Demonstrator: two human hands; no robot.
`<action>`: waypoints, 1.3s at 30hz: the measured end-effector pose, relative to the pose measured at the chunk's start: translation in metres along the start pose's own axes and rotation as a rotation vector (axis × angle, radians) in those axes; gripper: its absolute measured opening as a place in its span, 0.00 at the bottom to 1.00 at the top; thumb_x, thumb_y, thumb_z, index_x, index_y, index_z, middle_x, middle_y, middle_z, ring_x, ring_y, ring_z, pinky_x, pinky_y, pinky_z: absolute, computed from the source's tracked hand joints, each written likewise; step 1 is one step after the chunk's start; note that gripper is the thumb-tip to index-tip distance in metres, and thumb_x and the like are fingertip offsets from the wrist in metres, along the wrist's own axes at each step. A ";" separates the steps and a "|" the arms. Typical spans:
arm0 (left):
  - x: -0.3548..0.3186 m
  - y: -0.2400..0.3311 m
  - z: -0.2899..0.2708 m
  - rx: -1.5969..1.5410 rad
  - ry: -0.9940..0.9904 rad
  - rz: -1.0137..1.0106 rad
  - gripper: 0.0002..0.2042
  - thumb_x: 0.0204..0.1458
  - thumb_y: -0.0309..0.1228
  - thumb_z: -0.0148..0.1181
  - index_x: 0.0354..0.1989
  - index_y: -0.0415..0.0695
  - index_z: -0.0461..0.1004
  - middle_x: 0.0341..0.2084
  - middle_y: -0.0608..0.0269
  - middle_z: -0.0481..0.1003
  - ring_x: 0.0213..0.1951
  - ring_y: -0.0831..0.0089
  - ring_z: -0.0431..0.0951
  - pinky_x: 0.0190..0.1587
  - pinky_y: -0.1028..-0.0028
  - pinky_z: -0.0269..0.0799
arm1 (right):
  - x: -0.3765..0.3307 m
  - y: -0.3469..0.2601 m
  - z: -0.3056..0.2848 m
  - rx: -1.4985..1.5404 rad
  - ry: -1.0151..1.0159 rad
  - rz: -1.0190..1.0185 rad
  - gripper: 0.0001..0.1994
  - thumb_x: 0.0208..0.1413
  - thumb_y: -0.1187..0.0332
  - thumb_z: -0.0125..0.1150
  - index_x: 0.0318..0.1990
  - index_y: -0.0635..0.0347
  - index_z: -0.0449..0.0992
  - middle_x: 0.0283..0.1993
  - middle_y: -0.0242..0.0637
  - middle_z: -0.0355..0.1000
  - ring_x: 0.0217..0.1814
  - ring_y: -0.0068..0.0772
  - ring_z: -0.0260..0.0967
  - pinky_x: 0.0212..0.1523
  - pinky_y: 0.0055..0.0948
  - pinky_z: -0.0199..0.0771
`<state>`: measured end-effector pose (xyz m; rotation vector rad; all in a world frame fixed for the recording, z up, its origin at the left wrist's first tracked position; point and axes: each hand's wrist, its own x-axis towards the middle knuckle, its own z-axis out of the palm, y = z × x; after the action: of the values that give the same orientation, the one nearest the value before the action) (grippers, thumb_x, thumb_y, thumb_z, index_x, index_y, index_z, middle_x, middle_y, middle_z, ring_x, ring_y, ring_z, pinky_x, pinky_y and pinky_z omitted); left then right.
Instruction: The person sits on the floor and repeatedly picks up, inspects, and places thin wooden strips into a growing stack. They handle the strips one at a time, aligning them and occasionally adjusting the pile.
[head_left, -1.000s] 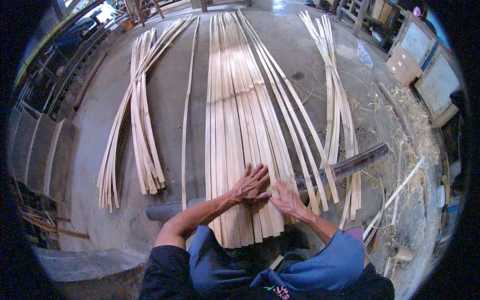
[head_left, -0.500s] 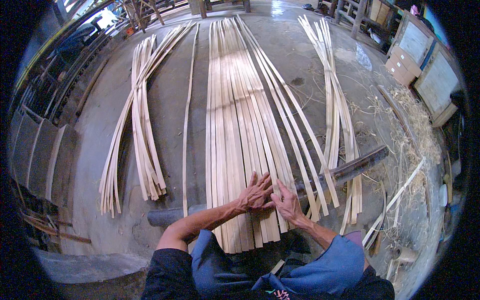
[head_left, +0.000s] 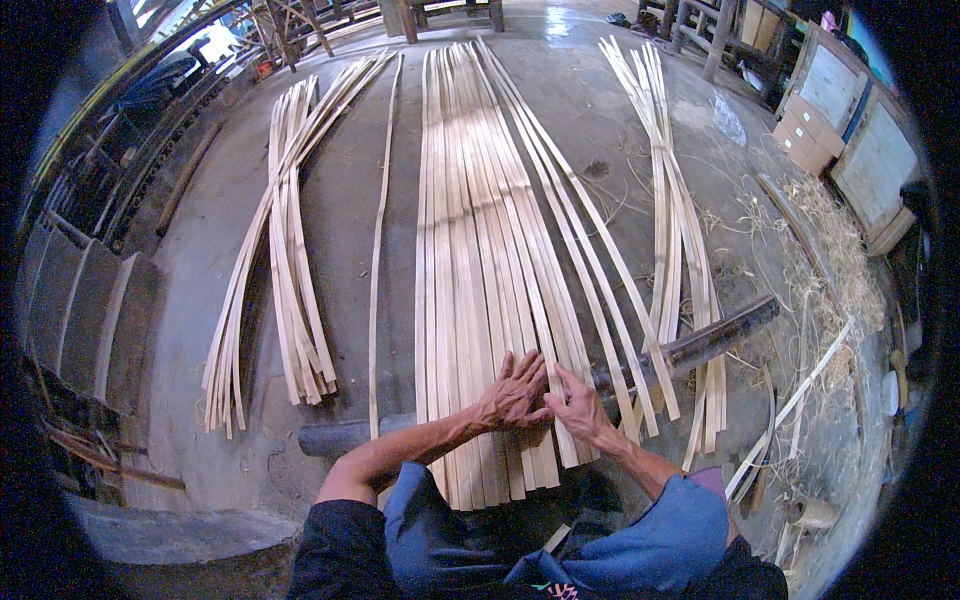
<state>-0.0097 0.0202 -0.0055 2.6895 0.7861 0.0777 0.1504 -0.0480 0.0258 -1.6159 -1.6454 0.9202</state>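
Observation:
A wide row of long, pale bamboo or wood strips [head_left: 465, 250] lies side by side before me, running away across the floor. Its near ends rest over a dark round pole [head_left: 725, 335] that crosses beneath. My left hand [head_left: 514, 393] lies flat on top of the strips with its fingers spread. Close beside it, my right hand [head_left: 582, 408] rests on the strips toward the row's right side, index finger stretched forward and thumb pointing at the left hand. Its other fingers are partly hidden. A few looser strips [head_left: 600, 250] fan out to the right of the row.
Crossed strip bundles lie at left [head_left: 285, 230] and right [head_left: 668, 200]. A single strip [head_left: 380, 240] lies left of the row. Curly shavings [head_left: 835, 250] heap at far right, near a cardboard box [head_left: 806, 135] and leaning panels. Concrete blocks [head_left: 85, 310] stand at left.
The whole view has shifted very slightly. Both hands stay on the strips in nearly the same place, and the strips show no clear movement.

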 end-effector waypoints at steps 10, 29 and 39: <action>-0.006 0.001 -0.001 -0.039 0.016 -0.044 0.40 0.46 0.55 0.42 0.58 0.33 0.45 0.59 0.44 0.43 0.62 0.52 0.38 0.60 0.51 0.28 | -0.002 -0.017 -0.007 0.093 -0.065 0.111 0.31 0.46 0.60 0.54 0.56 0.68 0.54 0.52 0.57 0.60 0.53 0.49 0.61 0.51 0.35 0.61; -0.004 -0.006 -0.003 0.036 -0.113 -0.037 0.39 0.42 0.57 0.44 0.53 0.32 0.54 0.58 0.43 0.47 0.62 0.51 0.40 0.59 0.47 0.31 | -0.010 -0.014 0.002 0.031 -0.076 0.039 0.31 0.46 0.63 0.56 0.56 0.67 0.54 0.14 0.39 0.57 0.18 0.28 0.57 0.21 0.31 0.60; -0.001 0.001 0.000 -0.018 -0.012 -0.075 0.36 0.44 0.54 0.45 0.55 0.36 0.53 0.58 0.46 0.47 0.61 0.51 0.41 0.58 0.45 0.32 | -0.005 -0.003 0.005 0.072 0.034 0.014 0.31 0.46 0.65 0.57 0.56 0.68 0.53 0.52 0.49 0.63 0.40 0.33 0.69 0.42 0.29 0.67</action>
<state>-0.0102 0.0194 -0.0050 2.6385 0.8767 0.0500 0.1449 -0.0534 0.0257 -1.5871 -1.5622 0.9432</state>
